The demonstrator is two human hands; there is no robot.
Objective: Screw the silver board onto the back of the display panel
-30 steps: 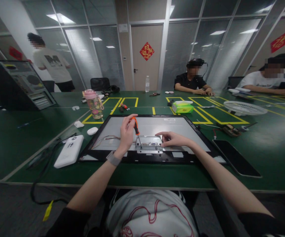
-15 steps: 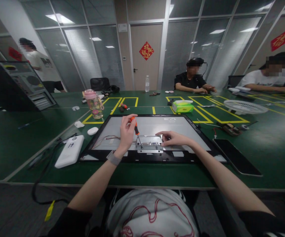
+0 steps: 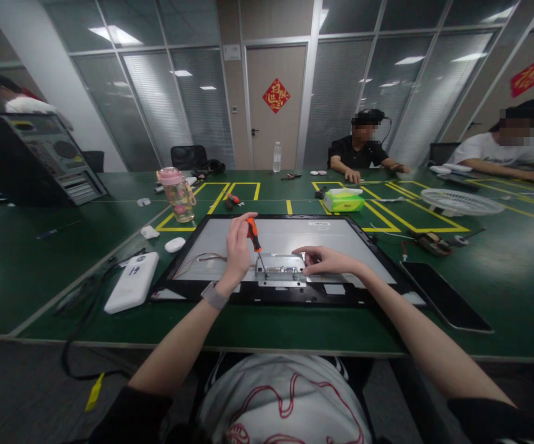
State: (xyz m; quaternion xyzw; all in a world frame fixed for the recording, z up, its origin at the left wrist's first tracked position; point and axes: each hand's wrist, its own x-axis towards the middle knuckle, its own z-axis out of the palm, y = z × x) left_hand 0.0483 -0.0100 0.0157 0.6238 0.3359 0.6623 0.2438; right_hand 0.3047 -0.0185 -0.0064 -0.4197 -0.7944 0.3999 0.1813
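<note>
A flat display panel [image 3: 290,237] with a black frame lies back side up in front of me. Near its front edge sits a metal bracket [image 3: 280,264] with a row of ports. My left hand [image 3: 238,250] is closed around the handle of an orange and black screwdriver [image 3: 254,235], which stands tilted, its tip down at the bracket's left end. My right hand [image 3: 325,259] rests at the bracket's right end, with thumb and fingers gripping its side. Thin wires [image 3: 200,259] run over the panel on the left.
Left of the panel lie a white power bank [image 3: 132,282] and a small white case [image 3: 175,245], with a pink-lidded bottle [image 3: 177,194] behind. A black phone [image 3: 446,296] lies on the right. Beyond are a green tissue pack [image 3: 343,200] and a white fan grille [image 3: 462,202]. Co-workers sit across the table.
My left fingers have straightened and turned along the screwdriver handle; its tip stays at the bracket. My right hand has not moved. A person at the far left has moved behind the computer case.
</note>
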